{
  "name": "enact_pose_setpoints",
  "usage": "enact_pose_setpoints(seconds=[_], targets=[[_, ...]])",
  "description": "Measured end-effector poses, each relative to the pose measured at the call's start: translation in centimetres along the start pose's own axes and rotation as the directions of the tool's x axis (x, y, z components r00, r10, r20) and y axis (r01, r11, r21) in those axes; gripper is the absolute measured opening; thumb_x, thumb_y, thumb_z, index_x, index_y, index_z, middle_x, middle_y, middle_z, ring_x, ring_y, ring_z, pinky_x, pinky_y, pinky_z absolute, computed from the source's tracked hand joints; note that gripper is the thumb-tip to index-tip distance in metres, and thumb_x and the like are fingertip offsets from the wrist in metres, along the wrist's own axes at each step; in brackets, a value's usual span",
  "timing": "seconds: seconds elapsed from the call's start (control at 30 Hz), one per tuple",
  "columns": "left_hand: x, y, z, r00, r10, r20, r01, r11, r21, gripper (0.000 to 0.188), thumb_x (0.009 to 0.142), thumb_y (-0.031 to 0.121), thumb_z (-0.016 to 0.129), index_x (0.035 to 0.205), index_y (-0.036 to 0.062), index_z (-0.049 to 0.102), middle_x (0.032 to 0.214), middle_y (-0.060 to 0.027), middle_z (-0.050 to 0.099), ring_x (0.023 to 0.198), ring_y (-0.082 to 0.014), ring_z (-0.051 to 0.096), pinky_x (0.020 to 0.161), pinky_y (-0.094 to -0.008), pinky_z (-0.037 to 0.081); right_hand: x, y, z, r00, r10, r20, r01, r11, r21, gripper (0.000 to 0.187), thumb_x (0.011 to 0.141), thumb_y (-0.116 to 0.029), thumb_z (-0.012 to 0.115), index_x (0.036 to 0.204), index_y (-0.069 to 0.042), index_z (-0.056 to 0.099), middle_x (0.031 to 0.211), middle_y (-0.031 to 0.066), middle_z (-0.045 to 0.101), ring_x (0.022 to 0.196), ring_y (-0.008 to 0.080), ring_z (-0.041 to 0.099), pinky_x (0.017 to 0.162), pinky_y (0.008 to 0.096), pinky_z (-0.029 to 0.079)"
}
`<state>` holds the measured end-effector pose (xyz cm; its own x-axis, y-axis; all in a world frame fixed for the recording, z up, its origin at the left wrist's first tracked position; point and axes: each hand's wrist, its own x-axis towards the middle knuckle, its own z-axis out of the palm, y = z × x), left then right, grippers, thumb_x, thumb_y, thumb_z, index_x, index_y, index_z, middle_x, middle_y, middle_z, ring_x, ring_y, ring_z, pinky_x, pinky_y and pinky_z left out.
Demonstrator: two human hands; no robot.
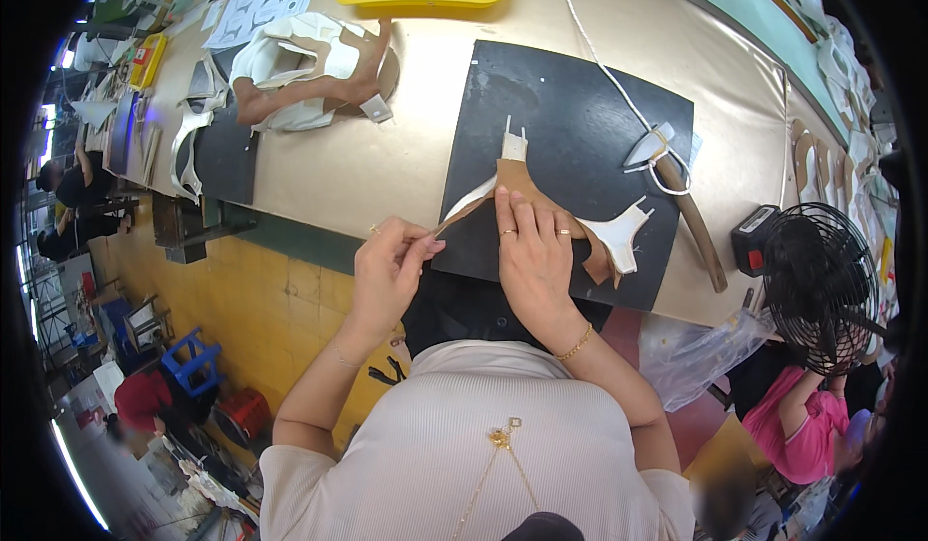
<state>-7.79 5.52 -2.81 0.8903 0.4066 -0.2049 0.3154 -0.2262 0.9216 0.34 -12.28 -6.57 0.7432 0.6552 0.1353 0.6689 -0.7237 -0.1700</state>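
A brown leather shoe-upper piece (525, 179) with white lining and thin pale straps at its tips lies on a black mat (585, 87) in front of me. Its long left arm stretches toward my left hand (391, 263), whose thumb and fingers are pinched on the tip, just off the mat's left edge. My right hand (537, 259) lies palm down on the body of the piece, fingers stretched out and pressing it to the mat. The white-lined right branch (622, 235) sticks out beyond that hand, with a loose brown flap below it.
A hammer (688, 214) with white cord round its head rests on the mat's right side. Brown and white pieces (314, 77) are heaped at the far left, near a yellow tray (425, 0). A black fan (822, 285) stands at right; a person in pink (810, 430) sits beyond.
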Motion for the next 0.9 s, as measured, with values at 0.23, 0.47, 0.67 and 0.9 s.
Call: enact_pose_setpoints(seconds=[0.23, 0.47, 0.67, 0.9], targets=[[0.5, -0.7, -0.1, 0.948, 0.312, -0.06, -0.283, 0.915, 0.287, 0.008, 0.091, -0.006, 0.067, 0.086, -0.0016, 0.062, 0.079, -0.0112, 0.065, 0.066, -0.0219, 0.064, 0.056, -0.0315, 0.049, 0.0, -0.2, 0.1, 1.0, 0.02, -0.005, -0.02, 1.0, 0.017, 0.057, 0.086, -0.011, 0.06, 0.141, 0.0, 0.055, 0.125, 0.0106, 0.06, 0.115, 0.026, 0.056, 0.104, 0.0426, 0.041], [0.2, -0.8, 0.0, 0.949, 0.305, -0.08, -0.269, 0.916, 0.299, 0.01, 0.089, -0.008, 0.068, 0.086, -0.0013, 0.061, 0.08, -0.0122, 0.067, 0.066, -0.0239, 0.066, 0.057, -0.0313, 0.05, 0.0, -0.5, 0.3, 0.999, 0.043, -0.004, -0.043, 0.999, 0.026, 0.056, 0.085, -0.009, 0.06, 0.14, 0.0, 0.055, 0.126, 0.0109, 0.06, 0.118, 0.0266, 0.055, 0.105, 0.0428, 0.041], [0.3, -0.4, 0.2, 0.981, 0.181, -0.075, -0.143, 0.924, 0.355, 0.02, 0.085, 0.002, 0.076, 0.095, -0.0007, 0.059, 0.082, -0.0154, 0.068, 0.066, -0.028, 0.068, 0.061, -0.0343, 0.053, 0.1, -0.5, 0.1, 0.999, 0.045, 0.01, -0.045, 0.998, 0.032, 0.057, 0.085, -0.01, 0.06, 0.141, 0.001, 0.054, 0.125, 0.011, 0.06, 0.116, 0.0265, 0.055, 0.105, 0.0434, 0.041], [-0.2, 4.2, 0.9, 0.935, 0.319, 0.157, -0.323, 0.578, 0.75, 0.058, 0.076, 0.016, 0.083, 0.126, 0.0036, 0.056, 0.127, -0.0162, 0.056, 0.115, -0.0332, 0.055, 0.095, -0.0479, 0.044, 0.1, -0.4, 0.0, 1.0, 0.025, 0.008, -0.025, 0.999, 0.032, 0.056, 0.087, -0.012, 0.06, 0.14, 0.001, 0.054, 0.124, 0.0109, 0.06, 0.115, 0.0267, 0.055, 0.104, 0.0436, 0.041]])
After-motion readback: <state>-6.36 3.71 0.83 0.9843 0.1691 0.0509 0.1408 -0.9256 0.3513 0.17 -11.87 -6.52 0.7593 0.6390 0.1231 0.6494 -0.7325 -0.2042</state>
